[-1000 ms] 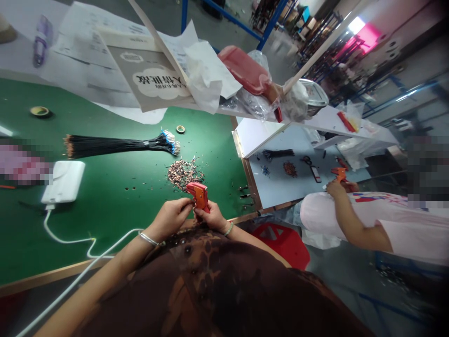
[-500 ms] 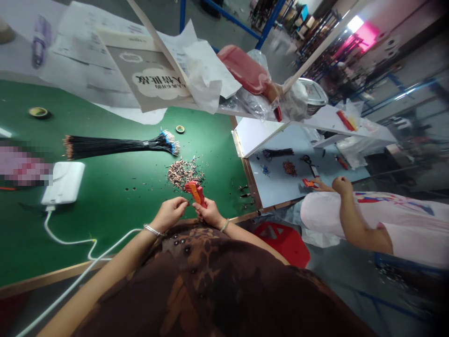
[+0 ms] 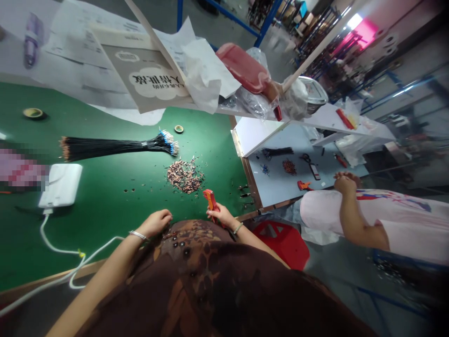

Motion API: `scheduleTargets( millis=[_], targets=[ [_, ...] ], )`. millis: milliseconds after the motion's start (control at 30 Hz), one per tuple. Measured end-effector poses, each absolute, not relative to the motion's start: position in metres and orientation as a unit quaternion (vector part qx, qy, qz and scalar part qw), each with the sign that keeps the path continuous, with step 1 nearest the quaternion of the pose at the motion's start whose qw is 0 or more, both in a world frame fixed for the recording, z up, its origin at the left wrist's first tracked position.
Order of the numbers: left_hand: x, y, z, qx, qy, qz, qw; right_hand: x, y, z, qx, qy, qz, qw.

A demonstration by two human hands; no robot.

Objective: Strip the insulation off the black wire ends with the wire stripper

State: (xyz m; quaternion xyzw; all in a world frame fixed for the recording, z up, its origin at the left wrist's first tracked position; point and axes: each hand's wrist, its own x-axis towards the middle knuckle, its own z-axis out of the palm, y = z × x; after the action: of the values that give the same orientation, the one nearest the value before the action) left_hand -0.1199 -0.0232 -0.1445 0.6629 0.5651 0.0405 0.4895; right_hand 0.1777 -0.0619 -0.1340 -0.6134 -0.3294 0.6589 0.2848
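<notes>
In my right hand (image 3: 222, 216) is a red and orange wire stripper (image 3: 211, 200), its head pointing up and away from me. My left hand (image 3: 157, 223) is closed near the table's front edge, left of the stripper and apart from it; whatever its fingers hold, if anything, is too small or hidden. Beyond both hands lies a loose pile of copper-coloured wire scraps (image 3: 184, 175). Farther left rests a long bundle of black wires (image 3: 112, 147), with blue and pale ends on the right and copper-coloured ends on the left.
A white power bank (image 3: 63, 185) with a white cable lies at left. Rolls of tape (image 3: 32, 113) sit on the green table (image 3: 105, 206). Papers and a red container (image 3: 243, 68) occupy the shelf above. To the right, a co-worker (image 3: 372, 220) is at a grey table beside a red stool (image 3: 282, 243).
My hands have moved apart: the left to the left and slightly nearer, the right to the right with the wire stripper. The co-worker's orange tool now lies on their table.
</notes>
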Motion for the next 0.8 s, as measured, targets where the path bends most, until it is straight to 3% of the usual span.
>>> scheduleTargets(
  millis=[133, 400, 800],
  targets=[
    [-0.097, -0.021, -0.164, 0.678, 0.550, 0.020, 0.487, 0.183, -0.073, -0.152, -0.628, -0.305, 0.667, 0.260],
    [-0.056, 0.027, -0.179, 0.718, 0.579, 0.070, 0.379, 0.186, -0.061, -0.161, -0.617, -0.277, 0.694, 0.247],
    [-0.129, -0.014, -0.185, 0.679, 0.635, -0.018, 0.367, 0.193, -0.062, -0.167, -0.599, -0.266, 0.712, 0.252]
  ],
)
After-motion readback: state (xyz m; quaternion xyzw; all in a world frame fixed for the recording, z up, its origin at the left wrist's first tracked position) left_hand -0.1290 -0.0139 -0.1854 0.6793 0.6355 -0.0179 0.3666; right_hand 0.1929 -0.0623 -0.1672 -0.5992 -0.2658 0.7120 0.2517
